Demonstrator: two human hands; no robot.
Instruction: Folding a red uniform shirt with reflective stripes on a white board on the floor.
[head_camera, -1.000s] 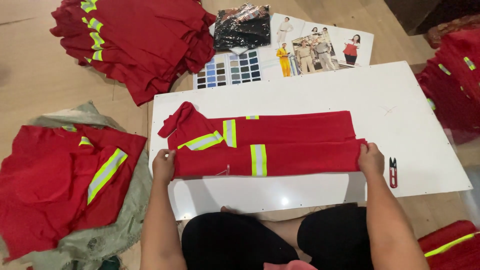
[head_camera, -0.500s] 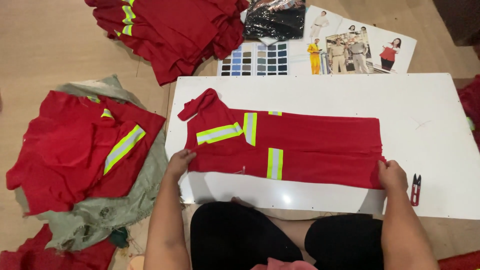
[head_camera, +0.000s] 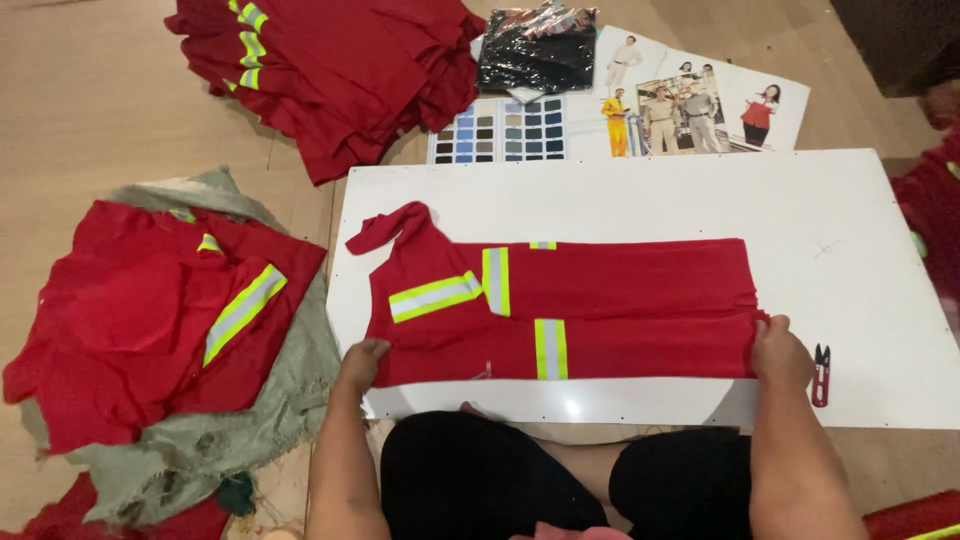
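Since the earlier frame both hands had slid outward along the near edge of the folded red garment (head_camera: 560, 310), and the fold lay flatter and longer on the white worktop (head_camera: 640, 195). Left hand (head_camera: 362, 362) pressed the garment's near left corner, fingers together and flat on the cloth. Right hand (head_camera: 778, 352) rested at the near right corner, fingers curled over the cloth edge; whether they pinched it could not be told. Reflective yellow-and-silver bands (head_camera: 548, 348) lay between the two sets of fingers. Small red thread snips (head_camera: 821, 374) sat just right of the right fingers, apart from them. Left of the left fingers, off the worktop, a heap of red garments (head_camera: 150, 310) lay on grey-green sacking (head_camera: 210, 440). Beyond the fingers: another red stack (head_camera: 340, 60) and a colour swatch card (head_camera: 500, 130).
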